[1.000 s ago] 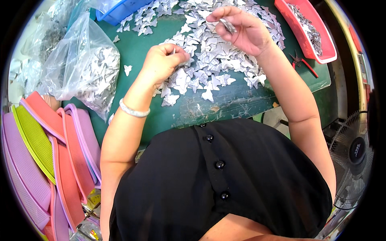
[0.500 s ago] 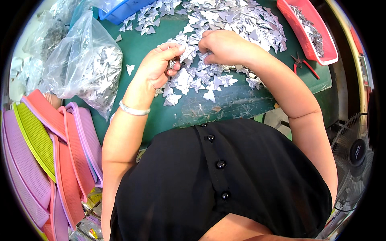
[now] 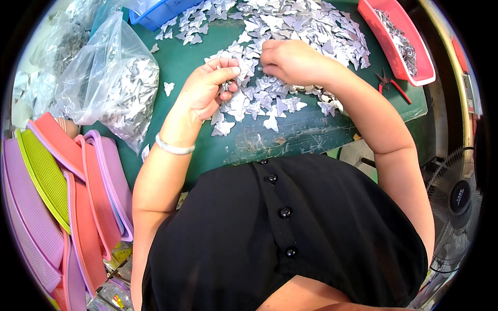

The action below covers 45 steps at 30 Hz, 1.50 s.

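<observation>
A heap of small silver butterfly-shaped pieces (image 3: 290,31) covers the green table (image 3: 192,62). My left hand (image 3: 207,90) is curled at the heap's near edge, thumb and fingers pinched on a few of the pieces. My right hand (image 3: 290,59) rests knuckles-up on the heap just to the right, its fingertips pressed down among the pieces and hidden. The two hands nearly touch. A silver bangle (image 3: 174,149) circles my left wrist.
A clear plastic bag (image 3: 111,83) of silver pieces lies at the left. Stacked pink, purple and green trays (image 3: 62,186) stand at the lower left. A red tray (image 3: 399,36) with metal parts and red-handled pliers (image 3: 391,85) are on the right, a blue tray (image 3: 161,13) at the top, a fan (image 3: 459,199) on the floor.
My right hand came down from the far side of the heap to beside my left hand. My left hand has stayed at the near edge, still fingering pieces.
</observation>
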Tool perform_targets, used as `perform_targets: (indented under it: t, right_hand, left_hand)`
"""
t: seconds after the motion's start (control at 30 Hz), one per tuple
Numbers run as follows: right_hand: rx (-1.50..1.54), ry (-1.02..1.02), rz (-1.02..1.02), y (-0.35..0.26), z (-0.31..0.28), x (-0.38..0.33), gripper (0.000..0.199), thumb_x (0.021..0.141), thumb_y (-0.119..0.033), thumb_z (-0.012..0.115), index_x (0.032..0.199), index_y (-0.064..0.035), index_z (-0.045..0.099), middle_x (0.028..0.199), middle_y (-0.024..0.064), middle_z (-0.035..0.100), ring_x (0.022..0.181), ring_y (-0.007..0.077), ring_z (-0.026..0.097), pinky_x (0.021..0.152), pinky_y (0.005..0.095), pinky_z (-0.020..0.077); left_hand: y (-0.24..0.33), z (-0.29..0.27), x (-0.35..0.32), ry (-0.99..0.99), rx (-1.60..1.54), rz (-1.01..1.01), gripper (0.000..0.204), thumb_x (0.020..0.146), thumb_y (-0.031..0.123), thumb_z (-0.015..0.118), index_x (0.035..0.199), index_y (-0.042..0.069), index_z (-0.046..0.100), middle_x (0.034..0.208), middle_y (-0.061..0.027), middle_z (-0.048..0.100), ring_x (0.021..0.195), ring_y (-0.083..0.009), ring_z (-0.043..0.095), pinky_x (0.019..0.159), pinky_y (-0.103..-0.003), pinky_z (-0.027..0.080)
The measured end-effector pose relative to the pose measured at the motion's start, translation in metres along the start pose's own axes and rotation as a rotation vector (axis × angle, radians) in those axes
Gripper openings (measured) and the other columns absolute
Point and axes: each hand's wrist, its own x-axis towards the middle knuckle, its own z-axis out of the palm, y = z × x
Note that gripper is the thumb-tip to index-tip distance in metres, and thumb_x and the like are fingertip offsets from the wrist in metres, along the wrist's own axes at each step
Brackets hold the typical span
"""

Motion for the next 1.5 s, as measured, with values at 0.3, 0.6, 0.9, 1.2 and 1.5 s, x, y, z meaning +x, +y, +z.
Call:
perform_targets:
  t: [0.3, 0.6, 0.9, 1.2, 1.5]
  right_hand:
    - [1.621, 0.122, 0.248, 0.023, -0.022, -0.015, 0.012, 0.081, -0.010, 0.052, 0.090, -0.0030, 0.054, 0.088, 0.0111, 0.058, 0.071, 0.0176, 0.057, 0.051, 0.0190, 0.0441]
    - [1.598, 0.143, 0.304, 0.027, -0.023, -0.023, 0.021, 0.080, -0.013, 0.057, 0.099, -0.0041, 0.055, 0.082, 0.0060, 0.056, 0.066, 0.0138, 0.051, 0.048, 0.0177, 0.0397]
    - [0.061, -0.130, 0.079, 0.009, -0.020, -0.020, 0.032, 0.067, -0.014, 0.068, 0.097, -0.0061, 0.063, 0.067, 0.0099, 0.057, 0.063, 0.0244, 0.057, 0.059, 0.0343, 0.0449]
    - [0.689, 0.026, 0.105, -0.023, -0.033, 0.004, 0.020, 0.078, -0.012, 0.063, 0.095, -0.0032, 0.064, 0.078, 0.0059, 0.062, 0.073, 0.0143, 0.058, 0.065, 0.0275, 0.0456]
    - [1.092, 0.025, 0.332, -0.031, -0.032, 0.008, 0.014, 0.080, -0.014, 0.063, 0.084, -0.0008, 0.064, 0.065, -0.0015, 0.056, 0.056, 0.0044, 0.047, 0.050, 0.0189, 0.0367]
  left_hand:
    - [-0.010, -0.012, 0.004, -0.156, -0.326, 0.057, 0.012, 0.082, 0.006, 0.054, 0.094, 0.006, 0.056, 0.079, -0.0042, 0.057, 0.058, -0.0082, 0.052, 0.046, -0.019, 0.037]
    - [-0.015, -0.016, 0.004, -0.449, -0.527, 0.108, 0.017, 0.081, 0.007, 0.052, 0.097, 0.003, 0.054, 0.082, -0.0089, 0.048, 0.063, -0.0140, 0.041, 0.047, -0.022, 0.035]
    - [-0.023, -0.017, 0.006, -0.642, -0.754, 0.105, 0.018, 0.080, 0.011, 0.052, 0.095, 0.002, 0.055, 0.077, -0.0075, 0.048, 0.062, -0.0135, 0.041, 0.046, -0.022, 0.033]
    - [-0.024, 0.000, 0.004, -0.598, -0.767, -0.035, 0.020, 0.088, 0.018, 0.046, 0.098, 0.002, 0.051, 0.072, -0.0034, 0.045, 0.058, -0.0108, 0.039, 0.046, -0.020, 0.034]
    - [-0.019, 0.007, -0.002, -0.367, -0.692, -0.121, 0.021, 0.086, 0.021, 0.044, 0.096, 0.005, 0.053, 0.084, -0.0119, 0.057, 0.064, -0.0166, 0.051, 0.045, -0.021, 0.038]
